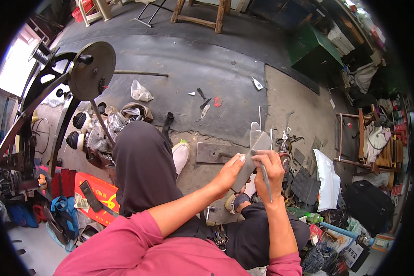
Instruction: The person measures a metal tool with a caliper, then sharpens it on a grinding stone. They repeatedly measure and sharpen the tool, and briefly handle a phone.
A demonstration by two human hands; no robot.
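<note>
My left hand [230,175] grips a flat grey piece [247,169], shaped like a shoe sole, in front of my knees. Its thumb lies along the piece's face; the other fingers are hidden behind. A paler, rounded end [254,131] shows at the far side; I cannot tell whether it is joined on. In my closed right hand [272,169] is a thin metal blade [265,180], its pointed end hanging toward the wrist. The right fingers rest against the edge of the grey piece. Below lies a metal plate [208,153] on the floor.
A hand-cranked machine with a large wheel [93,71] stands at left. Beside my left leg are a red box [109,197] bearing a phone [91,195], and bagged parts. Rubber pieces [305,187], a white bag [326,180] and a wooden chair [365,142] are at right.
</note>
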